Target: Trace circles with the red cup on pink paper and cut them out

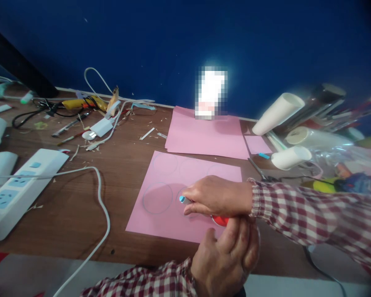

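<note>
A sheet of pink paper [136, 220] lies on the brown table with several thin round outlines drawn on it. Reaching in from the right, my right hand [214, 194] is closed around a slim pen [182, 199] whose light blue end shows past the fingers; its tip is hidden. Below it, my left hand [225, 255] comes up from the bottom edge, with fingers curled at a red disc [220, 220] with a pale rim. The disc rests on the lower right of the sheet, partly covered by both hands.
Behind is a stack of pink paper [204, 136], under a bright blurred-out patch. A white power strip [27, 189] and a white cable [103, 206] lie left. Back left are a yellow-handled tool [77, 103] and scraps. White paper rolls [278, 113] crowd the right.
</note>
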`<state>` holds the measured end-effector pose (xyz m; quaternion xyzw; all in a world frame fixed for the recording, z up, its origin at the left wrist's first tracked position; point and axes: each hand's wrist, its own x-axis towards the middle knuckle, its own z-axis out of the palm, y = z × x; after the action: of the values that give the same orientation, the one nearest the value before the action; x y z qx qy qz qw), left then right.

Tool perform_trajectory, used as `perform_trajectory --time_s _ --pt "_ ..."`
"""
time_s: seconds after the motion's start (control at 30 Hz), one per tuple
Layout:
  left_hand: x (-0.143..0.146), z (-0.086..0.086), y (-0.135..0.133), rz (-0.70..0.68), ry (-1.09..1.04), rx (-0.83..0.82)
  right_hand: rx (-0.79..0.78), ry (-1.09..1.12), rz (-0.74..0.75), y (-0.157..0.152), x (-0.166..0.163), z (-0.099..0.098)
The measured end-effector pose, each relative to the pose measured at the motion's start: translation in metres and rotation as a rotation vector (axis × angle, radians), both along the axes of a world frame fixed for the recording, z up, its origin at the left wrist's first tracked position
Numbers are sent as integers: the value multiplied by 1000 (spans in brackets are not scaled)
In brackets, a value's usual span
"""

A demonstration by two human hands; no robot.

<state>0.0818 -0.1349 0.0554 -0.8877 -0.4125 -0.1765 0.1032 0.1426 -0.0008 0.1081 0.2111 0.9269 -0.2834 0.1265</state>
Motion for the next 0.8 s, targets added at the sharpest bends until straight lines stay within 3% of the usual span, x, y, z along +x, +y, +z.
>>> perform_trajectory --time_s 0.8 --pt "0 -4 -1 -3 -11 60 -32 85 -100 26 9 -9"
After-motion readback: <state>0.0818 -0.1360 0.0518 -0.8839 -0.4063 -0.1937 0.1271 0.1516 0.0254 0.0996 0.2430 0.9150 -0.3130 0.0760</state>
